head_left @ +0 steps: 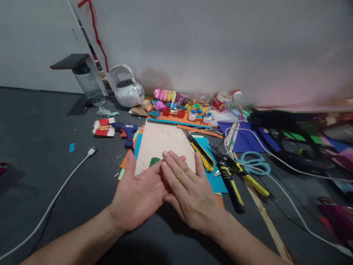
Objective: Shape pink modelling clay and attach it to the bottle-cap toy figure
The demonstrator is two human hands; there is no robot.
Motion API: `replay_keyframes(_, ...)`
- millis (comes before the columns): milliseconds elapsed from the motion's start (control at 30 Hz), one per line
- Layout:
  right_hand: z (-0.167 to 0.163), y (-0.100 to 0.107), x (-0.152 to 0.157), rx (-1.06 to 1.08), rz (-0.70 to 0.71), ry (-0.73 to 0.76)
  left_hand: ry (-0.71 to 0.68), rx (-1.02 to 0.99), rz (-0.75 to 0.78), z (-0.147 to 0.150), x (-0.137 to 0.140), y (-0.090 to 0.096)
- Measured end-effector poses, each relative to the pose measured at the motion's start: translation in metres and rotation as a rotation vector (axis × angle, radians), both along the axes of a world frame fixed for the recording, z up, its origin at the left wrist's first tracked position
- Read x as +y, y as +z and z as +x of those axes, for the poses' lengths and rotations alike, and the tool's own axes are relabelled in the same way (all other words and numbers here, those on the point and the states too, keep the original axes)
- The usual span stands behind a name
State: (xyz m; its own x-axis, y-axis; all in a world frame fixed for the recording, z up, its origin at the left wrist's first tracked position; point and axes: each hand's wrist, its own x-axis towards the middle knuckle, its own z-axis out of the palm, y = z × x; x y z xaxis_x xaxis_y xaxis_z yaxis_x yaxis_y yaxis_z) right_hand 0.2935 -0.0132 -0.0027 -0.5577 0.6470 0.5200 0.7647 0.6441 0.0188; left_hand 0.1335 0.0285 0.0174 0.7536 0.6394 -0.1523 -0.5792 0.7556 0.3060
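Observation:
My left hand (140,195) is turned palm up with its fingers stretched out and its thumb raised. Over its fingers lies my right hand (190,187), palm down, fingers straight. The two hands touch, and whether anything lies between them is hidden. Just beyond the fingertips, a small green piece (154,161), partly covered by my left hand, sits on a pale board (165,136). To the right of that board is a yellow and black utility knife (204,154). Blue and orange paper sheets (216,182) stick out beneath the board.
At left are a blue glue gun (128,132), a white cable (66,173), a water bottle (89,86) and a silver kettle (128,92). Colourful clay pieces (168,95) line the back. Pliers (231,187), light-blue scissors (253,162) and a black tape-dispenser-like object (292,143) lie right.

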Motion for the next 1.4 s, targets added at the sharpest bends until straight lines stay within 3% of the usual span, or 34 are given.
replay_keyframes(67,-0.002,0.0,-0.001,-0.018,-0.011,0.098,0.112,0.039,0.012,0.0,0.001,0.001)
replay_keyframes(133,-0.005,0.001,-0.002,-0.041,-0.013,0.208,0.135,0.078,-0.001,0.0,0.001,0.001)
replay_keyframes(233,-0.007,0.003,-0.001,-0.024,0.012,0.131,-0.005,0.081,-0.003,-0.001,-0.001,0.0)
replay_keyframes(300,-0.005,0.002,-0.001,0.001,0.009,0.045,0.014,0.058,0.033,-0.001,-0.001,0.0)
replay_keyframes(400,-0.006,-0.001,-0.002,-0.037,-0.015,0.18,0.141,0.052,0.057,-0.002,0.001,0.003)
replay_keyframes(467,-0.008,-0.003,-0.001,-0.054,-0.019,0.238,0.098,0.078,0.005,0.0,0.001,0.004)
replay_keyframes(567,-0.006,-0.003,0.001,-0.028,-0.045,0.077,-0.009,0.133,-0.072,0.005,0.0,-0.002)
replay_keyframes(700,0.016,0.002,0.006,0.093,-0.115,0.058,0.064,0.263,-0.033,0.007,-0.001,-0.01)
replay_keyframes(800,0.042,0.002,0.015,0.258,-0.062,-0.051,0.034,0.356,0.021,0.004,0.002,-0.008)
replay_keyframes(867,0.058,-0.001,0.023,0.2,0.007,-0.115,0.062,0.415,0.055,0.001,0.005,-0.005)
replay_keyframes(1100,0.066,-0.008,0.038,0.039,-0.069,-0.009,0.065,0.477,0.096,-0.002,0.008,-0.007)
replay_keyframes(1400,0.058,-0.008,0.037,-0.004,-0.021,-0.01,0.079,0.47,0.114,-0.001,0.01,-0.008)
